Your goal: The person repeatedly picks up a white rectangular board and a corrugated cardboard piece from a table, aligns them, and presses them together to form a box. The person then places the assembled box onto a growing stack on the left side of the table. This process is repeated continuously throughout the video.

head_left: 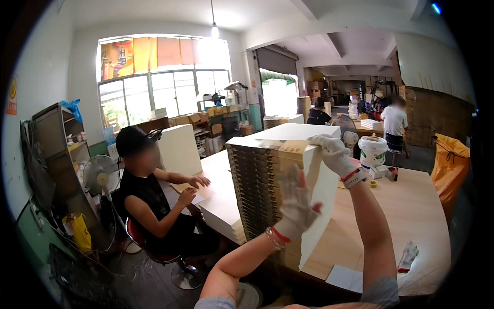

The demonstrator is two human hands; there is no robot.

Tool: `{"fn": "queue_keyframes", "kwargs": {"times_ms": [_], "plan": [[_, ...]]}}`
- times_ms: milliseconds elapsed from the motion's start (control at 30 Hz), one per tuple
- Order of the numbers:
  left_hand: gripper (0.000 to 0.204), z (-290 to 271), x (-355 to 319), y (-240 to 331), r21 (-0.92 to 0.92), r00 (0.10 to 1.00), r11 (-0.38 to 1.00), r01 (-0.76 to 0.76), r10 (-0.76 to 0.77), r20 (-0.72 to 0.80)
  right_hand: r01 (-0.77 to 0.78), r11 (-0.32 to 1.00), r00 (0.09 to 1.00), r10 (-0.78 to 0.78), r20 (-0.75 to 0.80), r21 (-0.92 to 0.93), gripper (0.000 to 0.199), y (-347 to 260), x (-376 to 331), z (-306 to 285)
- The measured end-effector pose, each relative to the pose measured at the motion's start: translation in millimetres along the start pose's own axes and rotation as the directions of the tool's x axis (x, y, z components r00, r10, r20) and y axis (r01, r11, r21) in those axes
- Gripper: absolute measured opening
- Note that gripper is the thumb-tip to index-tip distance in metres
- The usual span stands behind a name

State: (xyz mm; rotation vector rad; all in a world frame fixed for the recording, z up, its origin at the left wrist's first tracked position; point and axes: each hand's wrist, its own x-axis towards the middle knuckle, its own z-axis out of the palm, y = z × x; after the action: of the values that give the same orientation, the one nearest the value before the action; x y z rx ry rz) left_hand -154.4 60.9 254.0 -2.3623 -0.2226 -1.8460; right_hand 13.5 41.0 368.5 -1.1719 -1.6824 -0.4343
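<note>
A tall stack of white sheets or boards (321,201) stands in front of me at the table's edge. Dark, notched edges (252,190) run down its left side. My left hand (297,203), in a white knit glove, is raised against the near side of the stack. Its fingers are stretched upward and slightly blurred; whether it touches the stack I cannot tell. On the top right corner lies my right hand (332,152), gloved too, with fingers extended over the edge. A brown printed patch (288,147) shows on top of the stack, beside that hand.
Across the table, a seated co-worker (154,195) works beside lower white stacks (224,219). To the right, the wooden tabletop (396,216) bears a white bucket (372,152), a yellow tape roll (373,184) and a loose glove (408,257). An orange sack (448,167) hangs beyond.
</note>
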Motion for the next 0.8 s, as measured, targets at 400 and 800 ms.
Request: {"fn": "queue_keyframes", "kwargs": {"times_ms": [400, 800], "plan": [[0.046, -60, 8, -329, 0.247, 0.557, 0.506, 0.826, -0.799, -0.227, 0.048, 0.994, 0.999, -0.046, -0.026, 0.099, 0.034, 1, 1, 1], [0.078, 52, -31, -49, 0.055, 0.933, 0.998, -0.025, 0.043, -0.358, 0.096, 0.992, 0.992, -0.088, -0.094, 0.084, 0.034, -3, 0, 9]]}}
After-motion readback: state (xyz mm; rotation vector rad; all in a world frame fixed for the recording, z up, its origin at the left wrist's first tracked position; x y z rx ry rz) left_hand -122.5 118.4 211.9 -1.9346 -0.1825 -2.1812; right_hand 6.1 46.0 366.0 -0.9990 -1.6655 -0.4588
